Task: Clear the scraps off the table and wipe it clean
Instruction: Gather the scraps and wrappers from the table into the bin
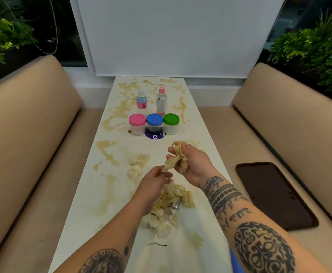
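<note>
Both hands, left (155, 179) and right (188, 164), grip pale scraps (174, 161) above a stained table (196, 119); behind stand two bottles (142, 102) and three jars (154, 123).

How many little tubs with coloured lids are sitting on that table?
3, in a row across the middle of the table: the pink-lidded tub on the left, the blue-lidded tub in the centre, the green-lidded tub on the right. None looks hidden.

Left grip (157, 177) pinching, right grip (188, 164) clutching.
</note>
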{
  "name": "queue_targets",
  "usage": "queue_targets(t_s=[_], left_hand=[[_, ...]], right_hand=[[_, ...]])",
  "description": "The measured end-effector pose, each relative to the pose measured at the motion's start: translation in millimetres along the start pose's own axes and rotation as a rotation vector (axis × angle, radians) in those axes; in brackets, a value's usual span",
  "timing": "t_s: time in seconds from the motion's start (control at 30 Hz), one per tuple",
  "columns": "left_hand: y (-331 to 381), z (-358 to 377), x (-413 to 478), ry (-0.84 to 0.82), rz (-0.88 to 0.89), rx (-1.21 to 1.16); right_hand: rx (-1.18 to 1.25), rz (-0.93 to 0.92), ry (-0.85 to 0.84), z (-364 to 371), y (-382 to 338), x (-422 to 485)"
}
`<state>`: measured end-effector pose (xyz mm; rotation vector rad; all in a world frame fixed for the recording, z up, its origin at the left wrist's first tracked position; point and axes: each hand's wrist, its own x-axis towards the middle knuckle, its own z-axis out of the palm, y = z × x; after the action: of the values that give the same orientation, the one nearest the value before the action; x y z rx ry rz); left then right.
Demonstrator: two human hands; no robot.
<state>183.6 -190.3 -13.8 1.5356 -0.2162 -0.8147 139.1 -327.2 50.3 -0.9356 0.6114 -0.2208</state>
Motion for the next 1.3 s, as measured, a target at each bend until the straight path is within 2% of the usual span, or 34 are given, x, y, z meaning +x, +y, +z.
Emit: queue_targets(t_s=[0.07,0.1,0.17,0.27,0.3,0.33,0.37,0.43,0.47,0.5,0.63,0.7,0.8,0.87,0.97,1.07,1.13,1.2,1.3], left_hand=[[6.0,-2.0,5.6,-0.065,-0.142,-0.496],[9.7,-2.2,8.8,-0.079,-0.200,-0.651],[16.6,-3.3,15.9,-0.053,-0.281,-0.804],[26.6,-14.0,31.1,0.028,-0.337,-0.910],[28.7,-19.6,36.8,0.066,-0.352,-0.921],[30.4,-25.8,42.0,0.110,-0.365,-0.927],[30.1,-32.6,47.6,0.170,-0.370,-0.923],[23.4,-49.8,59.4,0.315,-0.363,-0.911],[18.1,-60.4,63.7,0.390,-0.361,-0.900],[12.1,-70.7,66.7,0.453,-0.359,-0.871],[-9.4,-100.9,65.1,0.598,-0.309,-0.596],[-16.3,-104.2,61.4,0.640,-0.261,-0.437],[-25.3,-104.2,59.4,0.664,-0.172,-0.201],[-32.2,-103.0,60.4,0.681,-0.100,-0.017],[-37.2,-98.9,64.1,0.664,-0.003,0.260],[-41.1,-95.0,78.6,0.568,0.021,0.562],[-42.8,-92.0,89.3,0.471,-0.035,0.756],[-44.0,-90.0,94.8,0.414,-0.105,0.902],[-46.8,-88.8,95.6,0.425,-0.114,1.029]], right_hand=[[-0.147,-0.102,-0.004,2.0,7.1,5.1],[-0.263,-0.156,-0.002,5.6,12.0,7.8],[-0.580,-0.252,-0.011,15.6,22.1,13.9],[-1.334,-0.402,-0.126,28.2,40.1,35.9],[-1.521,-0.389,-0.185,30.1,45.5,45.2],[-1.571,-0.334,-0.261,31.7,48.4,53.9],[-1.481,-0.246,-0.341,32.1,49.6,61.4],[-1.078,-0.080,-0.429,33.2,47.5,74.5],[-0.960,-0.051,-0.414,33.6,46.9,83.7],[-0.957,-0.074,-0.372,32.8,48.7,96.5],[-1.258,-0.232,-0.255,31.0,70.0,160.2],[-1.433,-0.242,-0.306,33.5,85.4,185.0],[-1.877,-0.327,-0.371,39.2,105.4,202.7],[-1.954,-0.460,-0.341,41.5,113.8,206.8],[-1.737,-0.497,-0.280,41.1,107.6,200.7],[-1.440,-0.282,-0.155,32.0,76.8,183.9],[-1.188,-0.175,-0.065,18.5,58.9,173.6],[-1.100,-0.132,-0.036,5.0,45.4,164.9],[-1.021,-0.066,-0.005,-15.2,33.5,154.4]])
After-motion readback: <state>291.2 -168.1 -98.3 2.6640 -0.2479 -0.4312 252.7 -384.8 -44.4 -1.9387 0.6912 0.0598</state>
